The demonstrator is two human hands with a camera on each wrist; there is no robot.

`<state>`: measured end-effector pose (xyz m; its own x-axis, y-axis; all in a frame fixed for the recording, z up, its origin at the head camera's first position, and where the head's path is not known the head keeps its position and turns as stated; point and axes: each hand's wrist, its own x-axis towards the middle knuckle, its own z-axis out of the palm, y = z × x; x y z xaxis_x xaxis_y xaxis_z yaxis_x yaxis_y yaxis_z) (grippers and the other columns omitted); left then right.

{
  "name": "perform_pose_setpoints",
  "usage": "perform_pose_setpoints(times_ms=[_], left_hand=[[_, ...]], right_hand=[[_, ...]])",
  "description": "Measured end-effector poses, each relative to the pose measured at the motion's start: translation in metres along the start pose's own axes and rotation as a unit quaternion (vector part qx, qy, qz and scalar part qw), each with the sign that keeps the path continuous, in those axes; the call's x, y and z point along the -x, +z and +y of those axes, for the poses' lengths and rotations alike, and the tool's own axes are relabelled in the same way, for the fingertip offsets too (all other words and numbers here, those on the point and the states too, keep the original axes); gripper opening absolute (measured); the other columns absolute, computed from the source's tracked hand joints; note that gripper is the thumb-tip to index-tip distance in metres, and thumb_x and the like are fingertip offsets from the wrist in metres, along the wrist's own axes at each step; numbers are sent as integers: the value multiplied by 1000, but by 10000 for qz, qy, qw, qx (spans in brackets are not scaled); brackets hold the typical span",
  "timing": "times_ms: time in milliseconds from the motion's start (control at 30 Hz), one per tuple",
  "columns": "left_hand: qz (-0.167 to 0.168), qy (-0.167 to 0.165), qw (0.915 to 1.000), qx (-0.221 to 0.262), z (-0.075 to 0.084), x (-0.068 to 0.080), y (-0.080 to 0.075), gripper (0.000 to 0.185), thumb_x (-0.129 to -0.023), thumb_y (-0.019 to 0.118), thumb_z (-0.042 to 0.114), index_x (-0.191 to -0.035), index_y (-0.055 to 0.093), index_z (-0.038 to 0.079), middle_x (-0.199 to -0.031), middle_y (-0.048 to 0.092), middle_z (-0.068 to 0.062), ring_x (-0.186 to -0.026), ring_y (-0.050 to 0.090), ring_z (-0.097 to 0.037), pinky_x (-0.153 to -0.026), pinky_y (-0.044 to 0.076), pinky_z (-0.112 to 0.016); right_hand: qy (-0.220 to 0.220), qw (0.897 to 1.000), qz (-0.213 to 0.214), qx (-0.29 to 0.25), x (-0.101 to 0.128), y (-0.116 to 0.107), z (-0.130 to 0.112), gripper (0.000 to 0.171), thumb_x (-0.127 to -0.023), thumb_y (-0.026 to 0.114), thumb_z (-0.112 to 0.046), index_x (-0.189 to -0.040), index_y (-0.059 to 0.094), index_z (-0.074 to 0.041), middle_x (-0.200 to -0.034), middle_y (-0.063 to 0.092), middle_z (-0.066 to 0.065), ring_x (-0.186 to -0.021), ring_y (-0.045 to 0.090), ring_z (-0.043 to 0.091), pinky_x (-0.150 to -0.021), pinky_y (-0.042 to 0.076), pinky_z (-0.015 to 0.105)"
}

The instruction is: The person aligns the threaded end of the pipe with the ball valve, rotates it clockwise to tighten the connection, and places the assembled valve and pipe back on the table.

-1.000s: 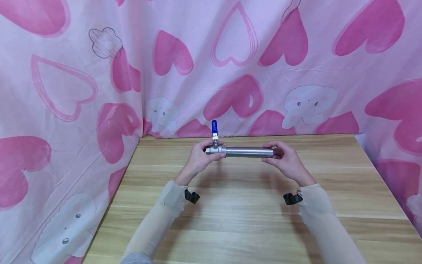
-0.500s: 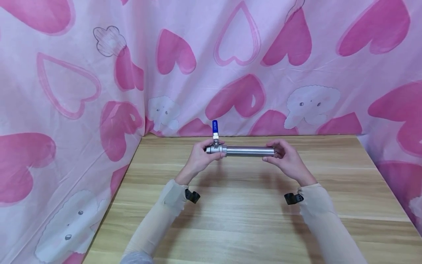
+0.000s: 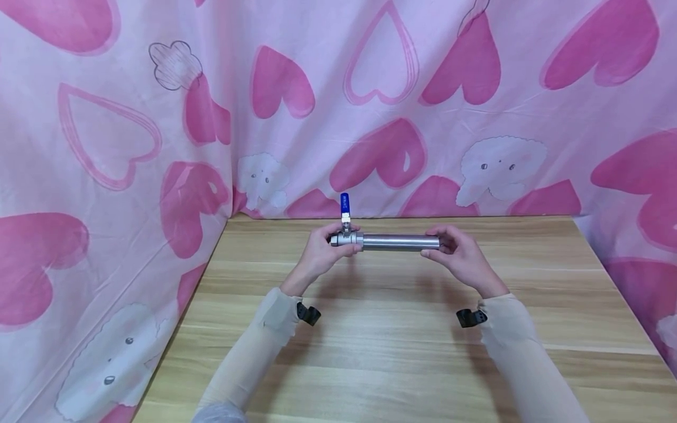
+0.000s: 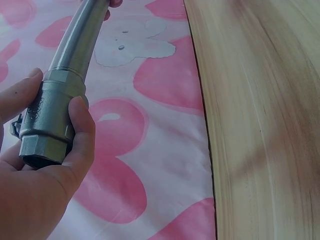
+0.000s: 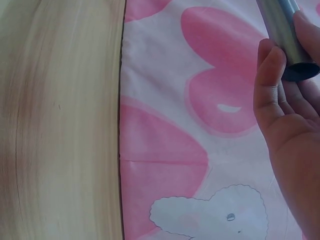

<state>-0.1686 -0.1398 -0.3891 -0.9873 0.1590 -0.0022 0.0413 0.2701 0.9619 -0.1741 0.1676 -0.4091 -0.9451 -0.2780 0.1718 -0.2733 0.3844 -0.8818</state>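
Note:
A steel ball valve (image 3: 346, 239) with a blue lever handle (image 3: 345, 204) is joined to a straight steel pipe (image 3: 400, 242). Both are held level above the far part of the table, the lever pointing away from me. My left hand (image 3: 321, 249) grips the valve body (image 4: 50, 110), thumb on the near side and fingers behind it. At the other end, my right hand (image 3: 459, 252) pinches the pipe between thumb and fingers. The right wrist view shows the pipe's open end (image 5: 301, 71) between those fingers. Most of the left fingers are hidden behind the valve.
The wood-grain table (image 3: 391, 352) lies below both hands. A pink curtain (image 3: 296, 141) with hearts hangs behind its far edge and along the left and right sides. A black wrist camera mount (image 3: 309, 314) sits on the left sleeve, another mount (image 3: 471, 318) on the right.
The scene shifted slightly in the head view between the first and second frames. Both hands keep the same hold on the valve and pipe.

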Motion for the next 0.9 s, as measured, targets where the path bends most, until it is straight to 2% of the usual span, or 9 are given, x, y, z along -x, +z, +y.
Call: perform_pose_setpoints(times_ms=[200, 600, 900], left_hand=[[-35, 13, 10000, 30, -1, -1, 1, 40, -76, 82, 16, -115, 70, 18, -109, 69, -5, -82, 65, -15, -73, 57, -30], [-75, 106, 9999, -102, -3, -3, 2, 43, -78, 81, 17, -118, 68, 13, -111, 69, -5, -85, 63, -17, -73, 56, -29], [-42, 174, 9997, -135, -7, -3, 3, 43, -77, 82, 17, -117, 69, 13, -108, 70, -3, -85, 64, -16, -74, 56, -29]], right_hand=[[69, 10000, -27, 43, 0, -1, 2, 35, -86, 73, -16, -117, 62, -5, -104, 66, 14, -77, 58, 8, -65, 51, 19], [196, 9996, -128, 126, 2, -2, 1, 36, -88, 71, -20, -119, 61, -6, -104, 66, 13, -78, 58, 6, -65, 51, 20], [294, 9992, -253, 71, 2, -1, 2, 36, -89, 70, -24, -120, 60, -7, -106, 64, 13, -81, 56, 10, -67, 51, 21]])
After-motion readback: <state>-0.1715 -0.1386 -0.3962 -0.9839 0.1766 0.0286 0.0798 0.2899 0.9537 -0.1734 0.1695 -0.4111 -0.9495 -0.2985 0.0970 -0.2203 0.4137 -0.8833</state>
